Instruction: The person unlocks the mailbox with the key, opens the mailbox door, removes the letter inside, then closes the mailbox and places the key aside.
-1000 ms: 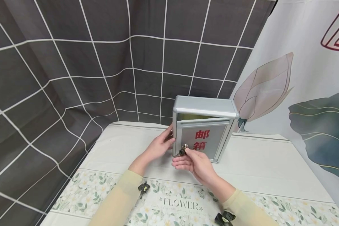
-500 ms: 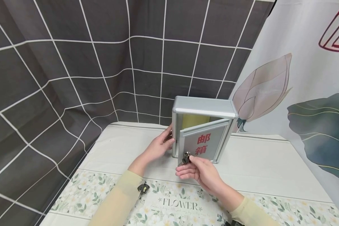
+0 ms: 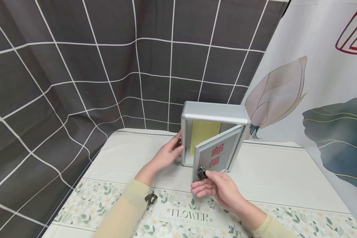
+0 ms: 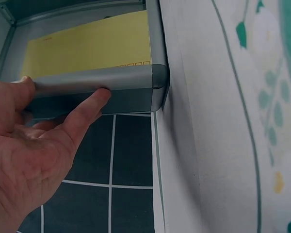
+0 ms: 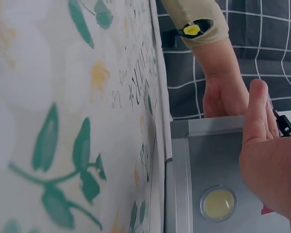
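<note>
Clearly, the yellow envelope point(image 3: 200, 134) is inside the gray mailbox point(image 3: 215, 111), its long axis roughly upright, partly covered by the half-open door point(image 3: 218, 156). The hinge is on the right, so the gap faces the left hand point(image 3: 166, 153), which is nearer: only the mailbox's side wall lies between it and the envelope. That hand rests against this wall, fingers fairly straight, thumb at the front frame. The right hand point(image 3: 221, 190), lower and closer to the person, pinches some keys point(image 3: 201, 173) near the door's free edge; whether one sits in a lock, I can't tell. The mailbox stands upright on the counter point(image 3: 273, 172).
</note>
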`<state>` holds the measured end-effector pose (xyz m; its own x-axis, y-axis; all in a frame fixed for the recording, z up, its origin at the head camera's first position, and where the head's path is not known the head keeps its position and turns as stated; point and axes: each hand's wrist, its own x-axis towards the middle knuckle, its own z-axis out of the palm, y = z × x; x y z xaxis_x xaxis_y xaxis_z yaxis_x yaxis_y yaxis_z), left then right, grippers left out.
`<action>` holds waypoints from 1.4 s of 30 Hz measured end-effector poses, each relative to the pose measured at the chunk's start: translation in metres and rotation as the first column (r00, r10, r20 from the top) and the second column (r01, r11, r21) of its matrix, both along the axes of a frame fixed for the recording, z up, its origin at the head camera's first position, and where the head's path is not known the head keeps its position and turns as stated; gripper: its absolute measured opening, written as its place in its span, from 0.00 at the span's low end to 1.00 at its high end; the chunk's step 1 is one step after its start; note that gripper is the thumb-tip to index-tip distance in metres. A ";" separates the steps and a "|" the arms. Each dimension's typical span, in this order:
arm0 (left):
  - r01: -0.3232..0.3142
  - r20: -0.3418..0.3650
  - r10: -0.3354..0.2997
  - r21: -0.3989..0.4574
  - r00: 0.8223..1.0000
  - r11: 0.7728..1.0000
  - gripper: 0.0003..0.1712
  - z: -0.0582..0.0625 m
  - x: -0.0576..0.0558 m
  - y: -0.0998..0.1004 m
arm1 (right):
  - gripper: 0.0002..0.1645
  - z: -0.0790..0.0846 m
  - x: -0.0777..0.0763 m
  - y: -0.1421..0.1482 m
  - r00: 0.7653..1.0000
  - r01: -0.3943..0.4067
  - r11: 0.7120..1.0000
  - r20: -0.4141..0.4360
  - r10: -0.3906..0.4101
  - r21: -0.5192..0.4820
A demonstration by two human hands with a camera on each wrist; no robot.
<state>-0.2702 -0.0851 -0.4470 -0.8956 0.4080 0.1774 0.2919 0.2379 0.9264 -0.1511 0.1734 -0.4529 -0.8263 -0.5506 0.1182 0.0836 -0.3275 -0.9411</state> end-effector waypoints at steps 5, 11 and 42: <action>0.004 -0.012 -0.004 -0.010 1.000 1.000 0.42 0.000 0.001 -0.001 | 0.32 -0.001 0.004 0.011 0.999 -0.044 0.999 -0.023 0.044 0.002; 0.008 0.000 -0.008 -0.016 1.000 1.000 0.42 0.000 -0.001 -0.001 | 0.31 0.000 0.009 0.022 0.995 -0.099 0.995 -0.010 0.099 -0.025; 0.016 0.018 -0.015 -0.010 1.000 1.000 0.42 0.002 0.001 -0.001 | 0.34 0.000 0.032 0.084 0.982 -0.188 0.979 0.004 0.189 -0.077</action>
<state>-0.2691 -0.0862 -0.4446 -0.8922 0.4235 0.1570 0.2787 0.2428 0.9292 -0.1192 0.2570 -0.4524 -0.7103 -0.6861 0.1572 0.1606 -0.3755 -0.9128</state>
